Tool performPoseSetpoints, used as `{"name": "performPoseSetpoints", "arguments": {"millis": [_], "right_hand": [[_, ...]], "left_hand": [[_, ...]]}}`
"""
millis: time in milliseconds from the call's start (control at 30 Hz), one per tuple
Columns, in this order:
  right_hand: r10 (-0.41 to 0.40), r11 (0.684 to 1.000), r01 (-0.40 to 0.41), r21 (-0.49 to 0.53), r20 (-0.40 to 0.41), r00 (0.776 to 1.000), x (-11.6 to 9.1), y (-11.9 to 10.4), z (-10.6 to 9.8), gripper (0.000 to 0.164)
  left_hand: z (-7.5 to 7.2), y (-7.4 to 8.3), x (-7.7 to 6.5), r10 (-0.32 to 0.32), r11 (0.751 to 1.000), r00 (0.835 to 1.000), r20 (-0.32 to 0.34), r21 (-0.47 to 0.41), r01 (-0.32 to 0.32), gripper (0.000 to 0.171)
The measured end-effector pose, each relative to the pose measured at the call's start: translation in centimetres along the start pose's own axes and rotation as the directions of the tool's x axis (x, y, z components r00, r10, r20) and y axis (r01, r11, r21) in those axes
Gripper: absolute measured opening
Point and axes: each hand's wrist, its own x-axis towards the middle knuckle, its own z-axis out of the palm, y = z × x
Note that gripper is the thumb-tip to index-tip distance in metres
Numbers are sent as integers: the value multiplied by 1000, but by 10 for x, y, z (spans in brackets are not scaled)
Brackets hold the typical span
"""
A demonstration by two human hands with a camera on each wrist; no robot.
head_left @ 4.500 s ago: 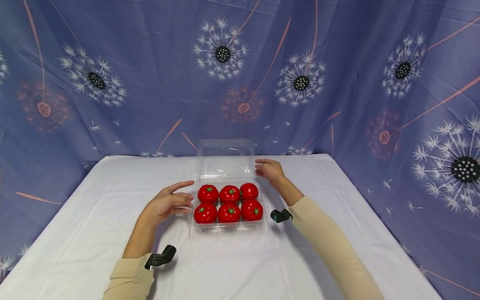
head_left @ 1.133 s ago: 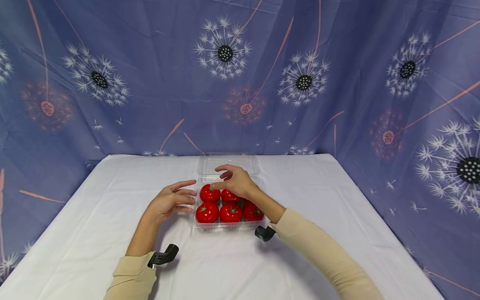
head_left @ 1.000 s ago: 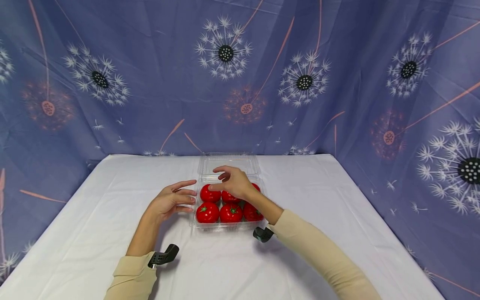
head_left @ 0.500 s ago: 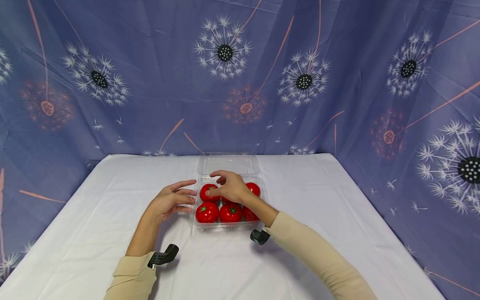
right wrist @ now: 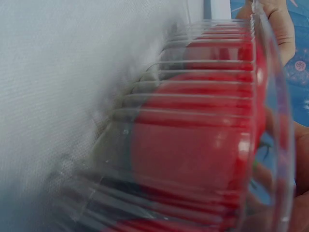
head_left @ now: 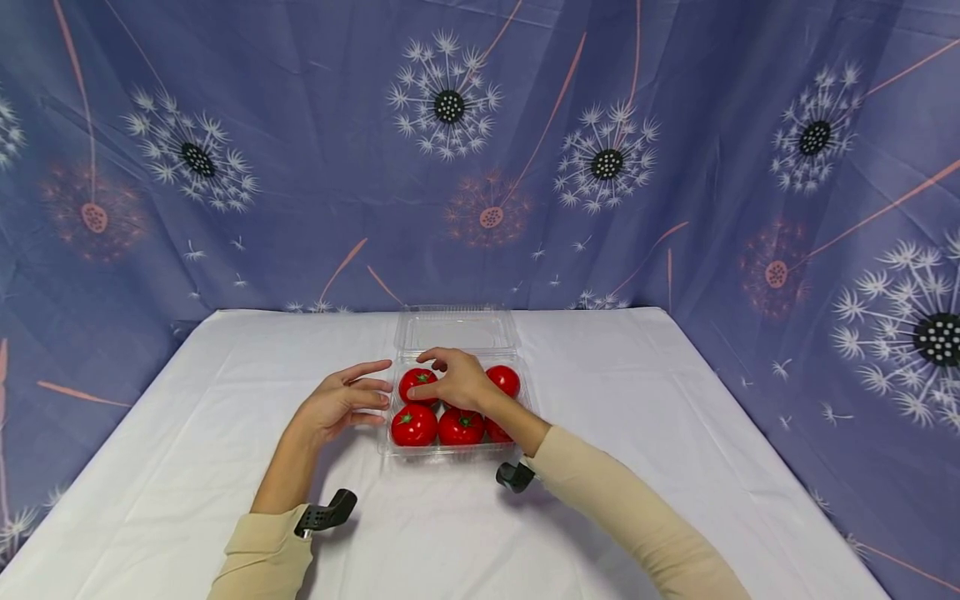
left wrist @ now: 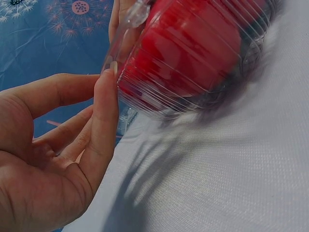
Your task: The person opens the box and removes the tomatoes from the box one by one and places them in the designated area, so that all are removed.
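Observation:
A clear plastic container (head_left: 397,450) holds red tomatoes with green stems in two rows. At its left wall my left hand (head_left: 333,404) pinches the rim between fingertips, seen close in the left wrist view. My right hand (head_left: 461,383) is over the back row, its thumb in front of the back-left tomato (head_left: 417,385) and its index finger behind it. Whether they touch it is unclear. The back-right tomato (head_left: 503,381) and front-left tomato (head_left: 413,426) show; the back-middle one is hidden under the hand. In the right wrist view, tomatoes (right wrist: 198,140) show blurred through the ribbed wall.
The container's hinged clear lid (head_left: 457,329) lies folded back toward the rear edge. A white cloth (head_left: 637,375) covers the table. Blue dandelion-print curtains (head_left: 315,167) hang behind and at both sides.
Earlier my right hand was at the raised lid's right edge, and the lid has since dropped back. Over the last second that hand has lowered slightly toward the back-left tomato; my left hand has stayed.

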Motion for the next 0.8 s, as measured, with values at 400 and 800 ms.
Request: {"name": "performPoseSetpoints", "arguments": {"millis": [400, 800], "right_hand": [[-16, 992, 19, -127, 26, 1000, 1, -1, 5, 63], [-24, 978, 33, -207, 49, 999, -2, -3, 5, 61]], "left_hand": [[0, 1, 0, 1, 1000, 1000, -2, 1, -1, 70], [1, 2, -2, 4, 1000, 1000, 0, -4, -4, 69]]}}
